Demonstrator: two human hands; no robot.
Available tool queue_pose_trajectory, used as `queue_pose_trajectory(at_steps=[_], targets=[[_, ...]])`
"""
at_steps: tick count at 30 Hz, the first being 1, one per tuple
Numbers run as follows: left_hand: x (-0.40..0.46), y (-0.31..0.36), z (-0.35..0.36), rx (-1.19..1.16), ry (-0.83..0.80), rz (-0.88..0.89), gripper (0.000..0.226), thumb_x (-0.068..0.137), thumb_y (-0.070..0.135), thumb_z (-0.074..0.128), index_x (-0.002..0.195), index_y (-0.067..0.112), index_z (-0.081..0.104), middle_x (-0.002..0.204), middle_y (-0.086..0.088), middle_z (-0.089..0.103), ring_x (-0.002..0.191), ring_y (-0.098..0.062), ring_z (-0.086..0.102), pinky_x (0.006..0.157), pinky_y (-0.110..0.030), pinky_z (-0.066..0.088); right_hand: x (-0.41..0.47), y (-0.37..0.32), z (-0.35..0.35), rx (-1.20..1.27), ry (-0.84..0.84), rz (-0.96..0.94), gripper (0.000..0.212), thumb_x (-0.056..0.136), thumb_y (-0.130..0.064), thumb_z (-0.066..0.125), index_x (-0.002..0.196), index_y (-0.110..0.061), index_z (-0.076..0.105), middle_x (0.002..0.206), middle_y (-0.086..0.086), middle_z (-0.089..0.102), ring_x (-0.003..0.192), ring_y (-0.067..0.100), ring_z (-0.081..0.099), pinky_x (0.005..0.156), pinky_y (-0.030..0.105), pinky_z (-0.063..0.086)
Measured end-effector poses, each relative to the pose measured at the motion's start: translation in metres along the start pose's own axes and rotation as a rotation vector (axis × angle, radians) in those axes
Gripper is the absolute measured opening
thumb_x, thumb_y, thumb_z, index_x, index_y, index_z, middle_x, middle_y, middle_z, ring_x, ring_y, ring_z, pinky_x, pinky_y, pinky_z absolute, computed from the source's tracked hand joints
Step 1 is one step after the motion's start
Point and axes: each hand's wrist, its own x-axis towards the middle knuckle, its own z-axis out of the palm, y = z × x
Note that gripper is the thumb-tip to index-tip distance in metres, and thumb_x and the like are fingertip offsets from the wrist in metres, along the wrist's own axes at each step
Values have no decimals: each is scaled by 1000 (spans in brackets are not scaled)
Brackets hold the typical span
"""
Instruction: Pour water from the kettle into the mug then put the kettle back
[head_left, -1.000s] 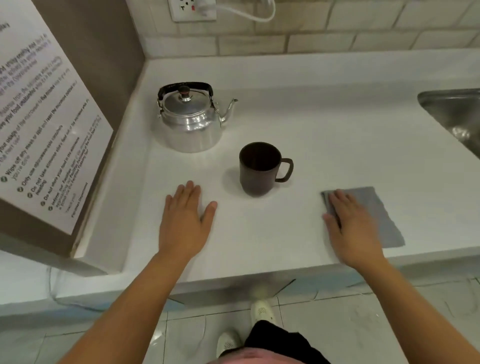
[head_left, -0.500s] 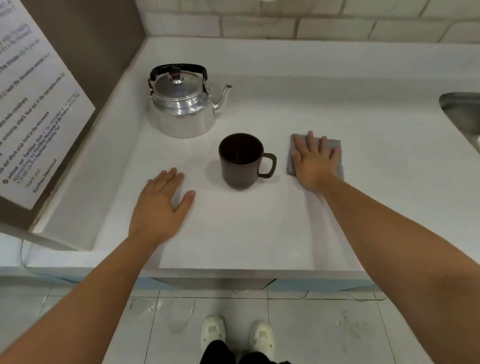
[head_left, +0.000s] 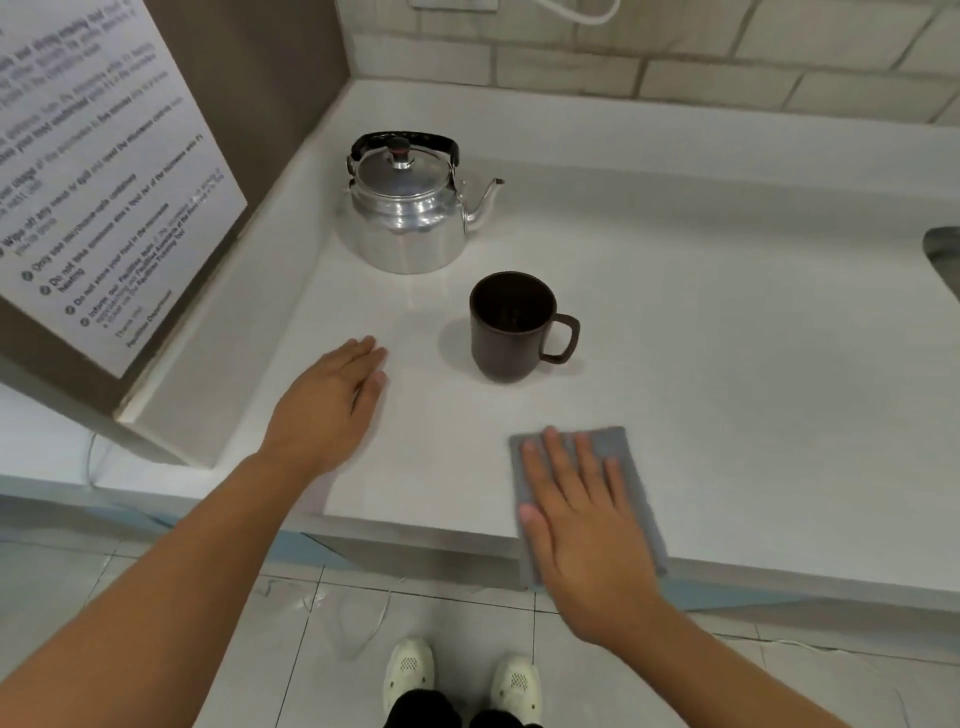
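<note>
1. Kettle (head_left: 410, 218): polished metal, lid on, standing upright at the back left of the counter (head_left: 727, 364), near the corner where the side panel meets the tiled wall. It lies ahead of my hands and left of centre. Its black bail handle (head_left: 405, 143) arches over the lid roughly left to right; the spout (head_left: 485, 200) points right.
2. Left hand (head_left: 332, 405): flat, palm down, fingers together, holding nothing. It rests on the counter in front of the kettle and is clearly the nearer hand, with bare counter between them.
3. Right hand (head_left: 582, 514): spread flat, palm down, pressing on a grey cloth (head_left: 623, 467) at the counter's front edge; nothing is gripped. It is well apart from the kettle.
4. Mug (head_left: 511, 327): dark brown, upright, apparently empty, handle to the right. It stands just in front and to the right of the kettle, on the spout side, apart from it.
5. Obstructions: I judge none between left hand and kettle handle. The mug lies between the right hand and the kettle.
6. Surroundings: printed notice (head_left: 104, 171) on the left panel; sink (head_left: 943, 260) edge at far right, well clear.
7. Status, in my judgement: pouring not yet begun.
</note>
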Motion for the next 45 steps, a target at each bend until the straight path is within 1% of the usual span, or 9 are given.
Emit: queue_pose_trajectory(at_steps=[4,10,13,21,26,29,32,35,45], targets=[[-16,-24,-14,-15,-4,17,40,102,21,37,140,12,45,150,-4,41,140,-17,32,116,-28,15,36,-75,20,53,0,-230,58,98,-44,3,152,-26,-4,161,-5,-10,147,19,-19,116,35,-18],[-21,-39,-13,-29,-25,57,42,102,17,35,142,9,39,152,-6,35,143,-16,24,117,-24,5,180,-125,19,10,-39,-57,56,101,-36,11,153,-19,-4,163,3,-8,148,26,-12,118,40,-13],[-20,-42,-10,-29,-18,65,43,102,19,33,144,11,37,154,-4,33,144,-15,23,117,-24,4,214,-128,13,-12,-67,10,57,102,-36,11,153,-17,-5,163,4,-10,148,27,-13,119,43,-10],[-4,-16,-10,-109,18,15,43,103,21,31,143,8,38,153,-11,35,143,-24,26,119,-35,12,76,-94,19,5,-10,-166,58,98,-47,9,152,-30,-6,160,-8,-11,146,13,-20,113,30,-22],[13,10,3,-75,-53,50,49,103,27,26,149,9,24,158,-9,21,147,-22,13,120,-36,2,4,-11,-2,-58,41,51,59,93,-57,0,149,-41,-10,158,-19,-15,145,6,-22,114,27,-20],[14,20,14,-39,-76,57,52,103,30,25,150,9,20,160,-9,17,148,-22,10,120,-38,0,-8,41,-22,-49,38,174,56,95,-56,4,148,-42,-7,159,-17,-10,148,11,-14,119,34,-10],[13,22,22,42,-99,57,55,103,34,22,150,9,16,160,-9,15,148,-22,8,120,-39,0,-5,67,-29,-61,16,172,57,93,-57,3,146,-43,-9,159,-16,-10,148,12,-13,119,36,-8],[13,22,24,111,-113,70,56,102,37,22,151,9,16,160,-9,15,148,-23,7,120,-40,1,4,71,-29,-66,19,170,60,90,-59,-2,147,-42,-11,159,-14,-11,148,13,-13,118,38,-9],[10,24,23,115,-128,64,57,102,39,22,151,11,16,161,-7,12,148,-21,6,120,-37,1,12,70,-31,-53,-11,190,58,98,-50,10,150,-35,-9,161,-8,-12,148,18,-16,118,40,-11]])
